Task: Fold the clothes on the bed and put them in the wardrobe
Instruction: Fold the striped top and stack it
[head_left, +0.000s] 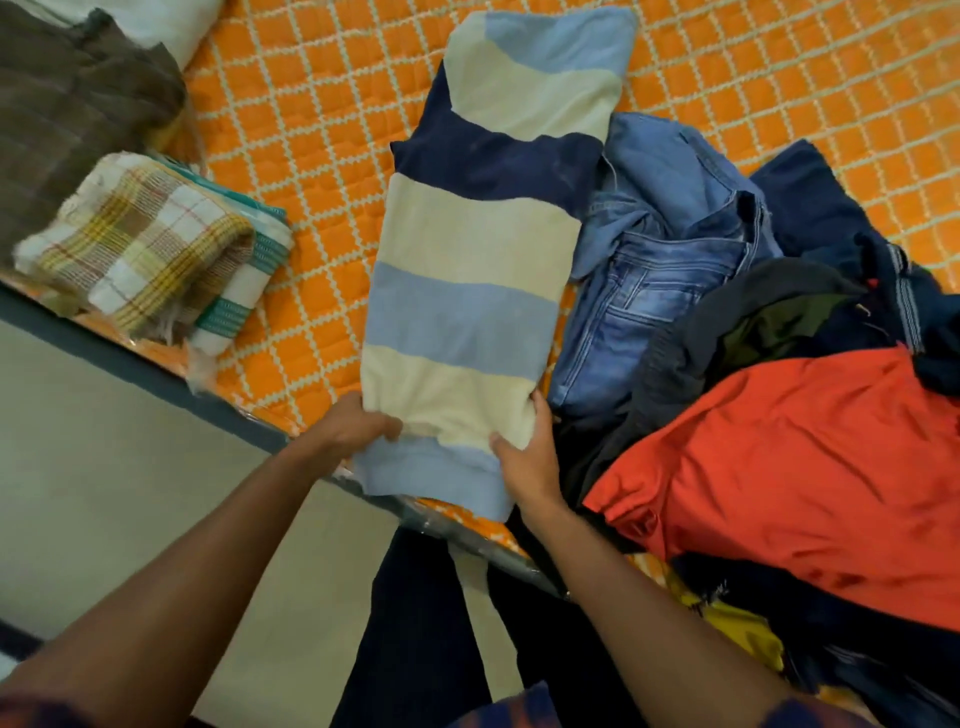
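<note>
now | striped shirt (462, 291) on bed (332, 130) | near end gripped between both hands

We find a home bedroom: a bed (322, 130) with orange quilted cover, white pillow (156, 26), and heaped clothes (779, 415).

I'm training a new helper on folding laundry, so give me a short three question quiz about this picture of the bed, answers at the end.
1. Which item lies stretched out along the orange bed cover? A a pink towel, B a striped top, C a green jacket.
2. True or false: the left hand and the right hand both grip the top's near end.
3. Fill in: touching the top, on the person's right, lie blue ____.
Key: 1 B; 2 true; 3 jeans.
</note>
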